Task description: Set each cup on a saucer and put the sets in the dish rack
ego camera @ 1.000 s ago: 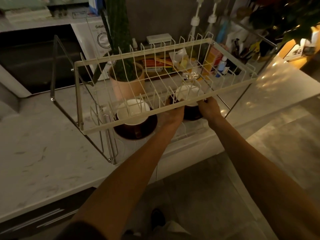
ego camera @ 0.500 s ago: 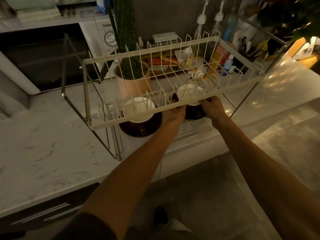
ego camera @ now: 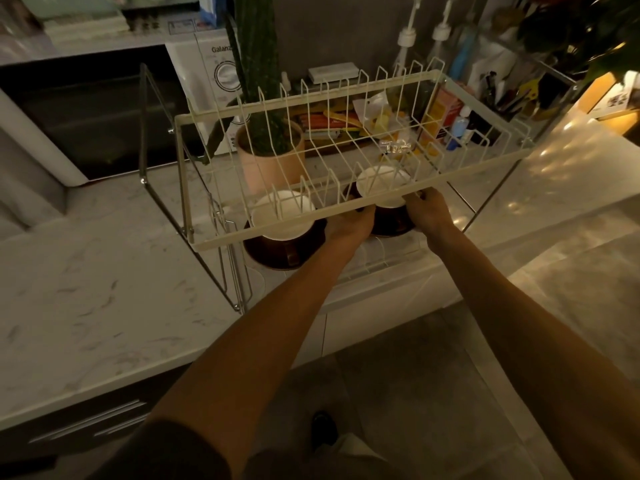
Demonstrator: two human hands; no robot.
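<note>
A two-tier cream wire dish rack [ego camera: 277,233] stands on the marble counter. Under its upper tier, on the left, a cup with a white inside [ego camera: 282,216] sits on a dark brown saucer [ego camera: 266,256]. To its right a second cup [ego camera: 381,180] sits on another dark saucer [ego camera: 391,223]. My left hand [ego camera: 349,225] grips that saucer's left rim and my right hand [ego camera: 427,211] grips its right rim, both reaching beneath the upper tier's front bar. The bar hides part of both cups.
A cactus in a pink pot [ego camera: 270,154] stands just behind the rack. A microwave [ego camera: 90,112] sits at the back left. Bottles, boxes and utensils [ego camera: 460,109] crowd the back right. Bare marble counter [ego camera: 86,299] lies left of the rack.
The view has shifted so the rack sits further right in frame. Both hands stay on the right saucer, which has hardly moved inside the rack.
</note>
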